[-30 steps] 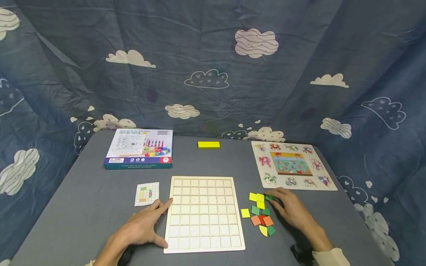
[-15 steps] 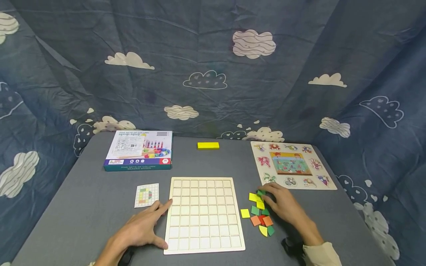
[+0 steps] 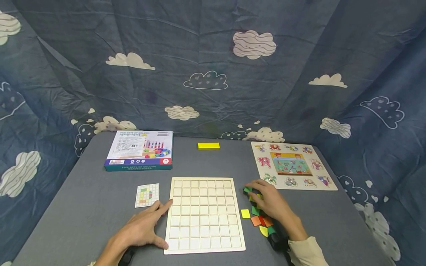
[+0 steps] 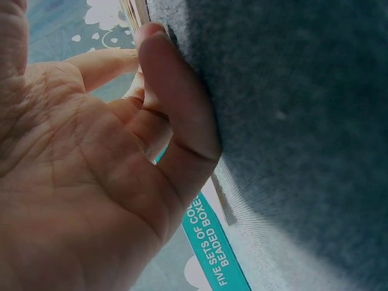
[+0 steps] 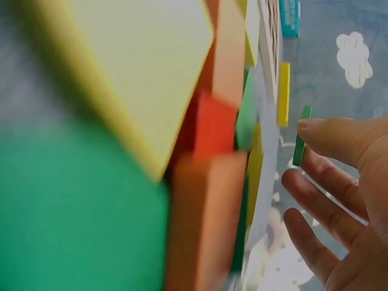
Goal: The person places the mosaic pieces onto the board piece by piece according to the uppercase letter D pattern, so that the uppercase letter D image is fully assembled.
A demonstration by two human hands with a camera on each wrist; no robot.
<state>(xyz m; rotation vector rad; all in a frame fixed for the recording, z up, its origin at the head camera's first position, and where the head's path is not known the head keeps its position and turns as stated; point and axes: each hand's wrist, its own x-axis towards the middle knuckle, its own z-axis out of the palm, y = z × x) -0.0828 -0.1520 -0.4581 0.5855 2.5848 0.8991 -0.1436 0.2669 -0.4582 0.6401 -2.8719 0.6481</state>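
Note:
A pale wooden grid board [image 3: 204, 214] lies flat before me. My left hand [image 3: 141, 225] is spread along its left side, index fingertip at the edge and thumb at the near left corner; the left wrist view shows these fingertips right at the board's edge [image 4: 136, 11]. Between thumb and index finger, my right hand [image 3: 271, 201] pinches a green tile [image 5: 301, 145], just right of the board's far part. Beneath and beside this hand lie loose tiles: a yellow square [image 3: 245, 213], orange ones [image 3: 255, 221], a yellow quarter-round piece [image 3: 263, 231] and several more, some hidden by the hand.
A small card with a coloured grid pattern [image 3: 147, 195] lies left of the board. Farther back are a beaded-boxes game box [image 3: 139, 150], a yellow block [image 3: 208, 146] and, at right, an animal picture board [image 3: 293, 164]. A cloud-print cloth [image 3: 213, 44] hangs behind the table.
My right hand has moved left with the green tile, from the right of the tile pile, over the yellow tiles, towards the board. My left hand stays at the board's edge.

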